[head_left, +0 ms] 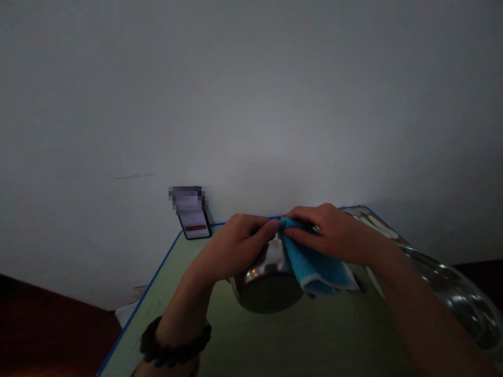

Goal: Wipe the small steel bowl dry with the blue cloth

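A shiny metal pot (271,262) is tilted above the green table, its round base turned toward me. My left hand (239,243) is closed on the pot's left side and upper edge, thumb toward the middle. In my right hand (330,233) a blue cloth (314,267) is pinched against the pot's far upper edge. The cloth drapes down over the pot's right side and hangs in a fold with a pale border. The pot's opening faces away and is hidden.
A phone (196,225) leans against the wall (251,104) at the table's back left corner. To the right stands a large metal basin (451,283), partly behind my right forearm. Pale, long items (377,222) lie at the back right. The table (306,340) has a blue edge.
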A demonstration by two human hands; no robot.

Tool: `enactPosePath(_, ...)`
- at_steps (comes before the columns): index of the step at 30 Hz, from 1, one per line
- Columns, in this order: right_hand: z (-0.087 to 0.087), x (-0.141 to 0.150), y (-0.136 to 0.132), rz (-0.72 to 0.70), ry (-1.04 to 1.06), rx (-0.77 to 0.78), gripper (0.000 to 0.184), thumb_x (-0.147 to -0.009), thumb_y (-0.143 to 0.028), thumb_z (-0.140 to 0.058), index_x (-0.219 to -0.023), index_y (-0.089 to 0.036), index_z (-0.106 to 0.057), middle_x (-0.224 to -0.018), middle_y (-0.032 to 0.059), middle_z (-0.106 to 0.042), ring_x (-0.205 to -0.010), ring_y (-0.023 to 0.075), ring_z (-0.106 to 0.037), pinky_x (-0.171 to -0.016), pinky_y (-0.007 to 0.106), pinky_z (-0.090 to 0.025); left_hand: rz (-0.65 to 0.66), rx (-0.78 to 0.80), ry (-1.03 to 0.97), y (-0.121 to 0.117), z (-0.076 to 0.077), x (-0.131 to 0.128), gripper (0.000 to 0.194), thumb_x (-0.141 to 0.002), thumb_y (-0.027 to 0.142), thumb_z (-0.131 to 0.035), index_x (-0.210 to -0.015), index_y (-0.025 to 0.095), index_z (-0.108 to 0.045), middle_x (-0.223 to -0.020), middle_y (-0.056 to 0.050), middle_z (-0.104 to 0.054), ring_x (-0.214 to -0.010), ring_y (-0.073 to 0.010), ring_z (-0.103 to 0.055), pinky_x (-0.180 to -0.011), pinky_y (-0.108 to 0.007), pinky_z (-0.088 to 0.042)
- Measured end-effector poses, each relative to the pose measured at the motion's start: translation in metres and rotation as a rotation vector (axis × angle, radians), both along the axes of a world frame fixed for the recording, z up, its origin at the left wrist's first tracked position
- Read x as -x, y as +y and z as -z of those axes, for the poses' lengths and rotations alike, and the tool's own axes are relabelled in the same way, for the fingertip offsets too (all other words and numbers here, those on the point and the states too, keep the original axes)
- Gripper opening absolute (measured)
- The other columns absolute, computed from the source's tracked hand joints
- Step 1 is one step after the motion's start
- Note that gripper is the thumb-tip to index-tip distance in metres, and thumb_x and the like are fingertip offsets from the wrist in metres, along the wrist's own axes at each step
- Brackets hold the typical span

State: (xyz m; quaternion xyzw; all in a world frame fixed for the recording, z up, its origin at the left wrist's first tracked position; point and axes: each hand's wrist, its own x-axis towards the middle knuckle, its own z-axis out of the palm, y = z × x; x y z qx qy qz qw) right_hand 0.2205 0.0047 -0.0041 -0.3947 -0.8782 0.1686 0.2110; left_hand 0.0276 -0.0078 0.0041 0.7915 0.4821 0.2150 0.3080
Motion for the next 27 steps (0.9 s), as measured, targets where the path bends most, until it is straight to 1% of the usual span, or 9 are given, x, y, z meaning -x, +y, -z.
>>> enactPosePath(4,-0.0004,0.0014,0.0011,-0.021,0.071,-0.073,0.023,-0.084,-0.033,-0.05,-0.101,-0.022,-0.06,-0.094,0.0005,-0.066,-0.083,0.0142,-0.06,-0.074,0.026,-0.041,0.01,-0.042,0.008,0.0003,-0.0006,0.0002,0.042,-0.086,0.042,-0.036,-0.063,0.015,-0.058,-0.05,0.003,-0.048,-0.047,-0.0085,-0.042,-0.041,-0.019,-0.03)
enactPosePath(8,-0.0012,0.0019,0.0026,0.015,0.146,-0.162,0.023,-0.08,-0.036,-0.057,-0.096,-0.02,-0.061,-0.091,0.0002,-0.066,-0.081,0.0128,-0.059,-0.073,0.025,-0.043,0.0,-0.042,-0.004,0.0007,0.0008,0.0008,0.042,-0.086,0.043,-0.037,-0.061,0.015,-0.056,-0.049,0.003,-0.048,-0.045,-0.0082,-0.041,-0.041,-0.019,-0.029)
enactPosePath(11,-0.0027,0.0014,0.0024,0.015,0.152,-0.203,0.02,-0.079,-0.035,-0.059,-0.091,-0.019,-0.063,-0.089,0.0003,-0.066,-0.08,0.0123,-0.059,-0.074,0.025,-0.042,-0.008,-0.032,-0.018,0.0012,0.0019,0.0012,0.041,-0.086,0.043,-0.037,-0.06,0.016,-0.054,-0.048,0.004,-0.047,-0.045,-0.0081,-0.04,-0.041,-0.019,-0.029)
enactPosePath(13,-0.0035,0.0005,0.0014,-0.016,0.129,-0.173,0.02,-0.08,-0.034,-0.057,-0.092,-0.019,-0.064,-0.088,0.0005,-0.067,-0.08,0.0124,-0.059,-0.074,0.025,-0.042,-0.009,-0.015,-0.033,0.0014,0.0022,0.0014,0.041,-0.085,0.043,-0.038,-0.059,0.016,-0.054,-0.048,0.003,-0.047,-0.045,-0.0084,-0.041,-0.041,-0.019,-0.029)
enactPosePath(16,-0.0042,-0.0015,-0.0009,-0.062,0.095,-0.07,0.022,-0.081,-0.031,-0.054,-0.098,-0.021,-0.065,-0.09,0.0003,-0.069,-0.079,0.0121,-0.061,-0.071,0.024,-0.043,-0.014,0.015,-0.046,0.0015,0.0018,0.0014,0.041,-0.084,0.044,-0.039,-0.059,0.015,-0.055,-0.046,0.003,-0.047,-0.044,-0.0086,-0.041,-0.041,-0.019,-0.029)
enactPosePath(22,-0.0057,-0.0047,-0.0027,-0.077,0.084,0.036,0.025,-0.081,-0.026,-0.053,-0.103,-0.023,-0.064,-0.099,0.0009,-0.069,-0.085,0.0133,-0.061,-0.074,0.025,-0.044,-0.021,0.079,-0.047,0.0008,0.0019,0.0009,0.042,-0.084,0.046,-0.04,-0.064,0.014,-0.059,-0.049,0.003,-0.048,-0.045,-0.0087,-0.042,-0.042,-0.019,-0.031)
enactPosePath(24,-0.0053,-0.0048,-0.0019,-0.07,0.11,0.071,0.023,-0.081,-0.026,-0.054,-0.102,-0.023,-0.064,-0.096,0.0008,-0.069,-0.083,0.0127,-0.062,-0.074,0.025,-0.045,-0.025,0.088,-0.063,0.0008,0.0023,0.001,0.041,-0.084,0.046,-0.04,-0.064,0.015,-0.059,-0.049,0.003,-0.048,-0.045,-0.0085,-0.041,-0.041,-0.019,-0.031)
enactPosePath(27,-0.004,-0.0037,-0.0006,-0.03,0.202,0.112,0.019,-0.08,-0.03,-0.057,-0.096,-0.021,-0.06,-0.089,0.0003,-0.068,-0.08,0.012,-0.062,-0.073,0.024,-0.047,-0.023,0.099,-0.1,0.0009,0.0029,0.0018,0.04,-0.084,0.045,-0.042,-0.06,0.015,-0.055,-0.047,0.004,-0.046,-0.044,-0.0077,-0.039,-0.04,-0.019,-0.029)
